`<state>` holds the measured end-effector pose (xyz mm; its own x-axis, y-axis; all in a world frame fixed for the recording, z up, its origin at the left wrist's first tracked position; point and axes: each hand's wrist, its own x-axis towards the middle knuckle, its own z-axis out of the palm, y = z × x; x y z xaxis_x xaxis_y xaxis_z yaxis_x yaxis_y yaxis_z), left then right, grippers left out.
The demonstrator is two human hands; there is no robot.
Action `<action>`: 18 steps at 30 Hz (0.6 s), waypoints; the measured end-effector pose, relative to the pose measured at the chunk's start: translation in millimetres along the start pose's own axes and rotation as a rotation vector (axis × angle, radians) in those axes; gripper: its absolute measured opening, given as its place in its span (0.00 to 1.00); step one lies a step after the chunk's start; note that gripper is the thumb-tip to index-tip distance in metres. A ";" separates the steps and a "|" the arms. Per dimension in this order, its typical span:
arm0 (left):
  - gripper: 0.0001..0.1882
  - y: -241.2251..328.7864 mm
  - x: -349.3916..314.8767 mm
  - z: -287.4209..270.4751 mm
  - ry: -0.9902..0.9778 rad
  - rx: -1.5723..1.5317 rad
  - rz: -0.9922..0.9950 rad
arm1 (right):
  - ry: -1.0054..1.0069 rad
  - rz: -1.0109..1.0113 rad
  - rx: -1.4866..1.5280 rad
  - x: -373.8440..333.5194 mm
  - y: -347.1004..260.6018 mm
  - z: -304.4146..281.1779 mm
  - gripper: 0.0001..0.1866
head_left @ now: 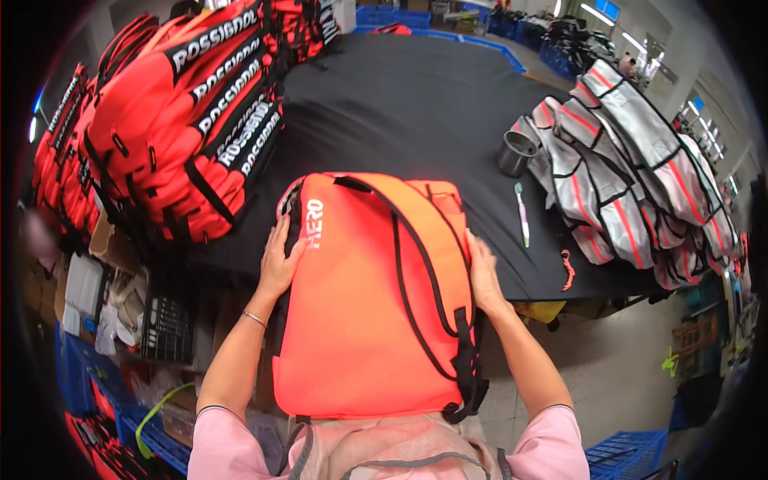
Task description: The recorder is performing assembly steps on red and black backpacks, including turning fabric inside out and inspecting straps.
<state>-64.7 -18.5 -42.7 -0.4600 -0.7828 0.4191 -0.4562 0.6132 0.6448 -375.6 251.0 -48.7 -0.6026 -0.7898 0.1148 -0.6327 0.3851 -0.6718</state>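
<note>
A bright orange-red backpack [352,304] with white lettering lies in front of me, its top on the black-covered table and its lower part out over the front edge, against my body. My left hand [280,260] grips its left side, thumb on the front panel and fingers along the edge. On the opposite side, my right hand [483,276] clasps the bag, its fingers pointing up the edge and partly hidden. A padded orange shoulder strap [424,232] with black trim curves across the right half, ending in black webbing [466,360] near the bottom.
Stacked red bags [184,120] rise on the table's left. To the right lie grey straps [624,176] with red stripes, a dark cup [517,154], a toothbrush [522,214] and a small red cord [568,270]. Blue crates [628,454] stand below.
</note>
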 end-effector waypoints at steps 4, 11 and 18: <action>0.24 6.6 11.5 -18.2 0.098 -0.179 -0.071 | 0.261 -0.266 -0.307 1.4 -52.4 -13.1 0.23; 0.11 95.6 47.1 -12.1 -0.237 0.238 0.930 | -0.137 -0.717 -0.046 6.9 -66.9 -11.2 0.16; 0.33 115.0 152.5 32.6 -0.344 0.349 0.852 | -0.293 -0.026 1.092 119.0 -89.4 -44.1 0.20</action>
<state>-212.2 -63.9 74.5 -0.9110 -0.0246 0.4117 -0.0428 0.9985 -0.0350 -412.2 143.6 57.3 -0.3669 -0.9284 0.0583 0.2067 -0.1425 -0.9680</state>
